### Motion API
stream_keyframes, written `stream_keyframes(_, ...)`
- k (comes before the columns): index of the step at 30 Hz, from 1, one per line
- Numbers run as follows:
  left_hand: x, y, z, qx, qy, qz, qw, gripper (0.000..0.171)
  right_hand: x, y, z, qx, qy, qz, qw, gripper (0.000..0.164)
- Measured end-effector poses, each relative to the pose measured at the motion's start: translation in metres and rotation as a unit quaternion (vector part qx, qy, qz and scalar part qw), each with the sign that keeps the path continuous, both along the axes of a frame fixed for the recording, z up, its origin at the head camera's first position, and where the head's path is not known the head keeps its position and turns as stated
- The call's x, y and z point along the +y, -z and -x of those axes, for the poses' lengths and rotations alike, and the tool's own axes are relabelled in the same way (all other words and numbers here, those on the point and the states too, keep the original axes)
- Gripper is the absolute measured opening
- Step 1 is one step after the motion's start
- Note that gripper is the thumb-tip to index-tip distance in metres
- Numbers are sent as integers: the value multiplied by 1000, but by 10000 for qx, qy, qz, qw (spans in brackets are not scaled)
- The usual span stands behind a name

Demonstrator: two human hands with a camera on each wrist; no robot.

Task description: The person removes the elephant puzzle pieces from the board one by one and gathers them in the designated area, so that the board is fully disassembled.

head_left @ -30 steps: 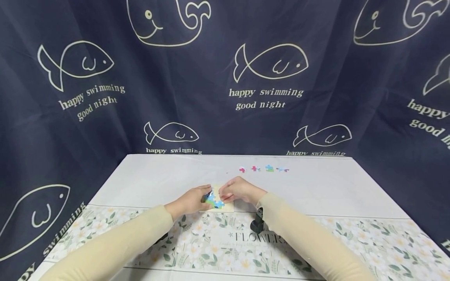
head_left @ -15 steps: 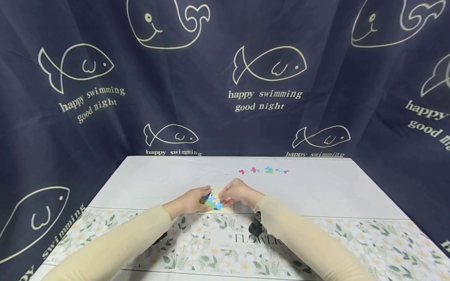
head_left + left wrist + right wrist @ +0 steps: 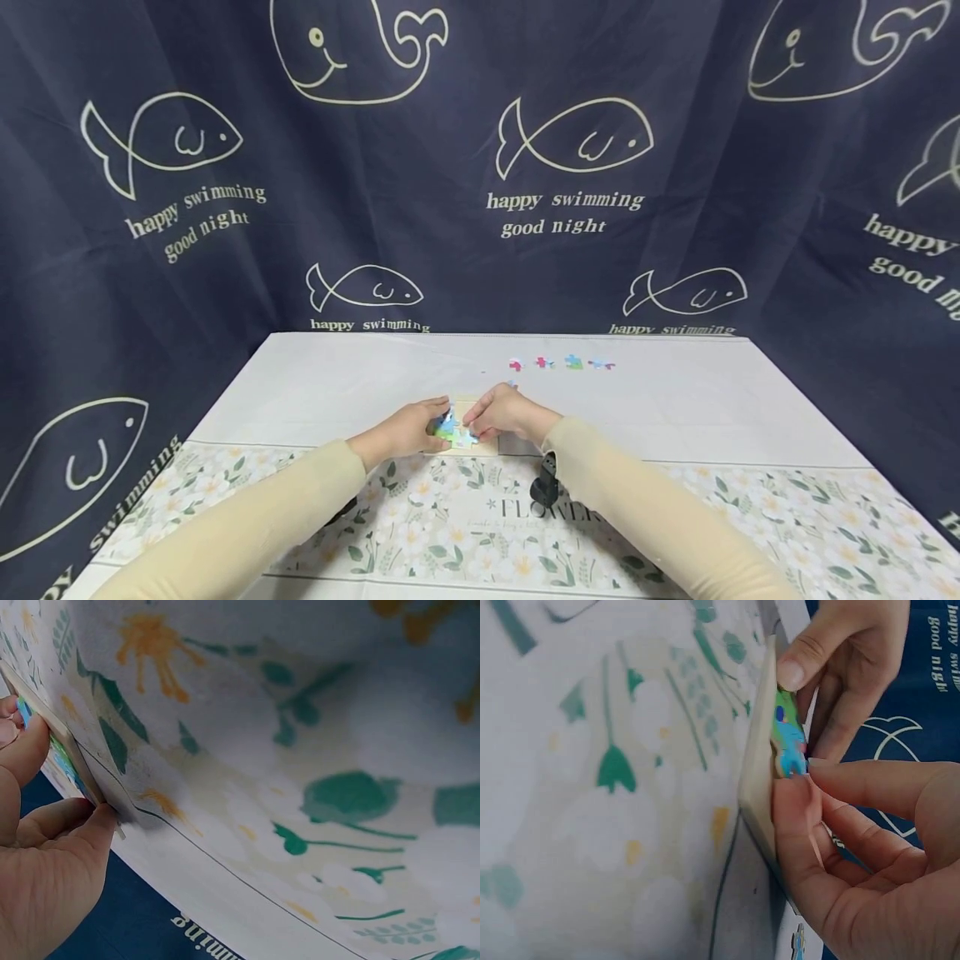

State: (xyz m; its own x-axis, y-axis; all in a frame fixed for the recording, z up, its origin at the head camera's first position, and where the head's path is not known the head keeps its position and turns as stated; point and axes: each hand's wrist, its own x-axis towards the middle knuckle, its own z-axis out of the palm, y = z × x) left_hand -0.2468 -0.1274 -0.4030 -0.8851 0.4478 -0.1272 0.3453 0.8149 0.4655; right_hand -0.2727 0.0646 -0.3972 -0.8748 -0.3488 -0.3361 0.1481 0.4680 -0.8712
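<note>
A small wooden puzzle board [image 3: 487, 449] lies near the middle of the table, with colourful jigsaw pieces [image 3: 446, 427] on its left part. My left hand [image 3: 408, 427] grips the board's left side, its thumb resting over the pieces and the other fingers at the edge. From the right, my right hand [image 3: 512, 411] reaches over the board. Its thumb and forefinger pinch a blue puzzle piece [image 3: 791, 761] beside the green one, and the fingertips partly hide it.
Several loose puzzle pieces [image 3: 573, 362] lie in a row on the white table [image 3: 675, 392] farther back. Another blue piece [image 3: 512, 384] shows just behind my right hand. A flower-print band [image 3: 420, 533] crosses the front, and a dark blue curtain [image 3: 465, 250] hangs behind.
The blue piece behind my right hand has come into view. My right fingertips have shifted slightly left over the board, while my left hand stays in place.
</note>
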Motion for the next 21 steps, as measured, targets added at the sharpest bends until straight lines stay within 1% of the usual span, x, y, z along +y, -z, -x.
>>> stream_keyframes(4,-1,0,0,12,6,-29,10000,70,-1,0,-2,260,-168,-197,9993,12)
stream_keyframes(7,-1,1,0,12,1,-19,10000,69,0,1,-4,338,-206,-276,9988,11)
stream_keyframes(12,-1,2,2,40,-9,-1,10000,69,1,0,-3,305,-227,-239,9990,9)
stream_keyframes(21,-2,1,-1,36,0,-70,10000,68,7,5,-2,147,-455,117,9988,11)
